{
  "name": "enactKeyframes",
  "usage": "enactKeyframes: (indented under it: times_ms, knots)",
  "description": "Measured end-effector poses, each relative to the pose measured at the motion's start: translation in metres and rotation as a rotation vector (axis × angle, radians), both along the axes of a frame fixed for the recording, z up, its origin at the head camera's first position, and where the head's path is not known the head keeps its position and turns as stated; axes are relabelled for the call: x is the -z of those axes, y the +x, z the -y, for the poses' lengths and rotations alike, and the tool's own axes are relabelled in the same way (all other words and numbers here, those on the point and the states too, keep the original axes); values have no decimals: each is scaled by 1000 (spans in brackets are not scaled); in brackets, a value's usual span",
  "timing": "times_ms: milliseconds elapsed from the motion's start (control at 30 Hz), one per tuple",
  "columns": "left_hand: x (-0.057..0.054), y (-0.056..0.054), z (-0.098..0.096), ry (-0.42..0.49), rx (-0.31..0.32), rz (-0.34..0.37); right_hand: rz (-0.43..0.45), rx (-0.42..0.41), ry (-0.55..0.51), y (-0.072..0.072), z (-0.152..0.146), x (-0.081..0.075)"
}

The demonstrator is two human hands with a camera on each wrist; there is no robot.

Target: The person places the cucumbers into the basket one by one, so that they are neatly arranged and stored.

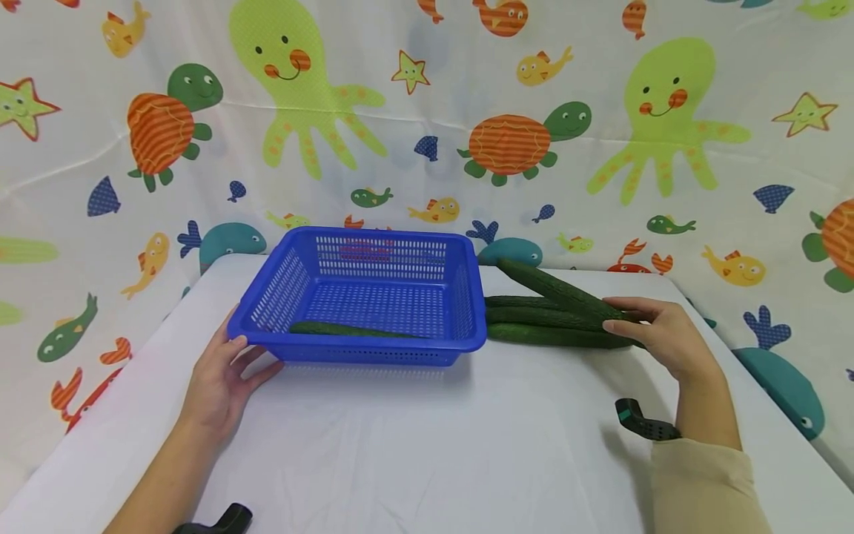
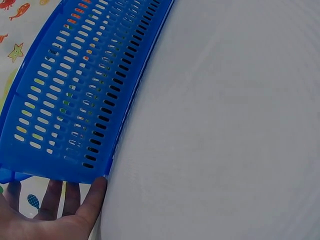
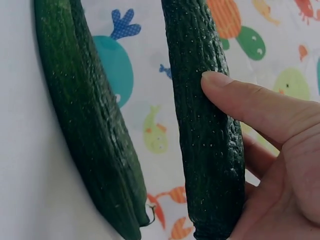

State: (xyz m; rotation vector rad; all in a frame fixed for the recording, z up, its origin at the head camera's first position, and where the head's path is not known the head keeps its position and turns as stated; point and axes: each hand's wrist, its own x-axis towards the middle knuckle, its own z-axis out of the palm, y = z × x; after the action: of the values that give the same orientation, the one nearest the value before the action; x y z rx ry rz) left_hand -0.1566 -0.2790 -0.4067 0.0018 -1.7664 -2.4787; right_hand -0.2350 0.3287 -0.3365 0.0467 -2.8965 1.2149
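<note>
My left hand [image 1: 216, 382] holds the front left corner of a blue slotted plastic basket [image 1: 360, 347]. In the left wrist view its fingers [image 2: 72, 200] meet the basket's end at the lower edge. A green cucumber [image 1: 347, 330] lies inside, along the front wall that partly hides it. On the right, my right hand [image 1: 667, 337] grips a dark green cucumber [image 1: 554, 288] near one end, its far end slanting up and left. The right wrist view has the thumb lying across this cucumber [image 3: 205, 130]. Several cucumbers [image 1: 554, 336] lie side by side underneath.
A white table [image 1: 400, 445] carries everything. Behind it hangs a curtain [image 1: 427, 111] printed with sea animals. The lying cucumbers reach close to the basket's right wall. Black straps with small devices [image 1: 643, 423] sit on both wrists.
</note>
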Motion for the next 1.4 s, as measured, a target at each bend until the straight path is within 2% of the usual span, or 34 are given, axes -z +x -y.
enactKeyframes:
  times_ms: [367,567,767,967,1133,1400]
  knots:
    - [3,2,-1,2,-1,17,-50,6,-15,-4,14,1]
    - [2,3,0,0,-5,13,-100,-5,-15,-7,24,2]
    - [0,2,0,-3,-1,21,-112,2,-23,-5,32,2]
    - [0,2,0,4,1,13,-158,-26,-20,-11,49,-4]
    - [1,3,1,1,-4,1,-146,-72,-41,-17,67,-13]
    - [-1,3,-2,8,-5,21,-150,-111,-70,-21,94,-25]
